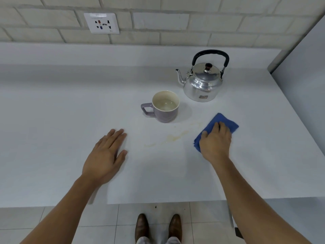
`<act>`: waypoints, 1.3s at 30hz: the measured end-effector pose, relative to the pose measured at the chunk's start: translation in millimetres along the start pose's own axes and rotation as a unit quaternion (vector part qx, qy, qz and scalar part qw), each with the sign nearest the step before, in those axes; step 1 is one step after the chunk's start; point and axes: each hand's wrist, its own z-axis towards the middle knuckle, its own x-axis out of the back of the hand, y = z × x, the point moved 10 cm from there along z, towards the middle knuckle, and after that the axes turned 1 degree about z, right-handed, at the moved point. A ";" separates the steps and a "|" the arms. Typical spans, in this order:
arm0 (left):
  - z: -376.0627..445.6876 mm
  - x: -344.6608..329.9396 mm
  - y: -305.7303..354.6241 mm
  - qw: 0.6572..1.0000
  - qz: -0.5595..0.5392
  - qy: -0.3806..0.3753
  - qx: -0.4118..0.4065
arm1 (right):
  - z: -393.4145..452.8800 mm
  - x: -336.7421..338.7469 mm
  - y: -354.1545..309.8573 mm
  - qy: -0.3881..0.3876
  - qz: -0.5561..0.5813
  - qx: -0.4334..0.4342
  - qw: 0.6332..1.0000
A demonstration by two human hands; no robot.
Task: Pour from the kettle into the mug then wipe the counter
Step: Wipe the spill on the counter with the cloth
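Observation:
A shiny metal kettle (202,81) with a black handle stands upright at the back right of the white counter (70,106), its spout pointing left. In front of it to the left sits a purple mug (164,107) holding clear liquid, handle to the left. A yellowish smear (173,137) lies on the counter in front of the mug. My right hand (215,140) presses flat on a folded blue cloth (224,121) just right of the smear. Flat on the counter, left of the smear, rests my left hand (105,155), fingers together and holding nothing.
A brick wall with a white power socket (102,23) runs along the back. A grey panel (302,64) borders the counter on the right. The counter's front edge is close to my body, with tiled floor and my shoes (158,228) below.

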 end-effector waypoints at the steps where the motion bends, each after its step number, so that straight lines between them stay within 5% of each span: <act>1: 0.1 -0.1 -0.2 1.000 0.002 0.001 0.000 | 4.7 -6.3 -12.0 -0.008 -0.009 0.013 1.000; 12: 0.5 -3.8 -1.3 1.000 0.013 -0.007 -0.014 | -82.3 -34.2 -47.7 -0.104 0.021 0.320 0.941; 17: -0.3 -3.7 0.3 1.000 0.018 -0.014 -0.017 | -52.9 -11.1 8.4 -0.091 0.101 0.260 0.956; 22: -0.5 -3.0 1.3 1.000 0.021 -0.014 -0.018 | -4.9 -17.2 -18.8 -0.067 0.069 0.193 0.976; 28: -0.9 -4.0 2.4 0.999 0.023 -0.025 -0.027 | -56.0 -41.7 -79.1 -0.072 0.004 0.323 0.944; 32: -1.6 -4.7 3.1 0.998 0.032 -0.035 -0.038 | -105.8 -49.0 -61.5 -0.156 0.028 0.409 0.899; 39: -1.5 -3.9 4.5 0.998 0.025 -0.035 -0.038 | -61.6 -30.1 -36.2 -0.070 0.084 0.307 0.945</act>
